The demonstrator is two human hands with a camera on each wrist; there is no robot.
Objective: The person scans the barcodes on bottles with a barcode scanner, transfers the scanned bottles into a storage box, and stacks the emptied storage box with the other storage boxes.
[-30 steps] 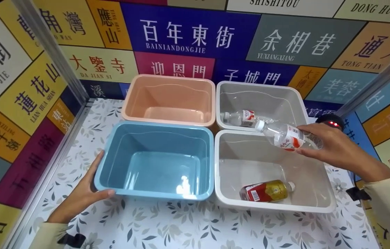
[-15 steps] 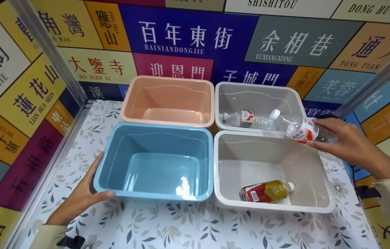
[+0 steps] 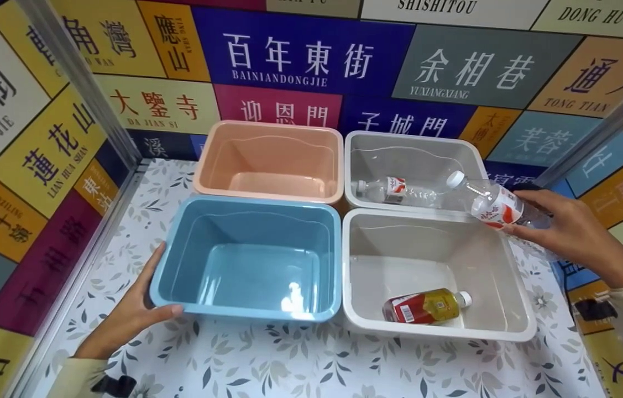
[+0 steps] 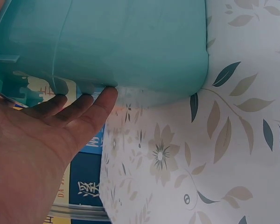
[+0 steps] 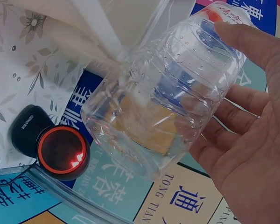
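Note:
My right hand (image 3: pixel 582 232) grips a clear plastic water bottle (image 3: pixel 499 207) with a red-and-white label, its white cap pointing up and left. It hangs tilted over the right rims of the two grey bins. In the right wrist view, the base of the bottle (image 5: pixel 149 107) faces a black barcode scanner (image 5: pixel 63 151) with a lit red ring. My left hand (image 3: pixel 134 309) rests against the left side of the blue bin (image 3: pixel 245 314), thumb at its front-left corner. In the left wrist view, straight fingers (image 4: pixel 100 109) touch the bin's outer wall.
Inside the back grey bin (image 3: pixel 416 137) lies another clear bottle (image 3: pixel 397 190). A red-and-yellow labelled bottle (image 3: pixel 427 307) lies in the front grey bin (image 3: pixel 444 331). A peach bin (image 3: pixel 272 128) stands behind the blue one. Printed walls (image 3: pixel 311 50) enclose the leaf-patterned table (image 3: pixel 267 365).
My right hand has carried the clear bottle to the right, from above the grey bins toward the scanner, which is now mostly hidden in the head view. The left hand has stayed put.

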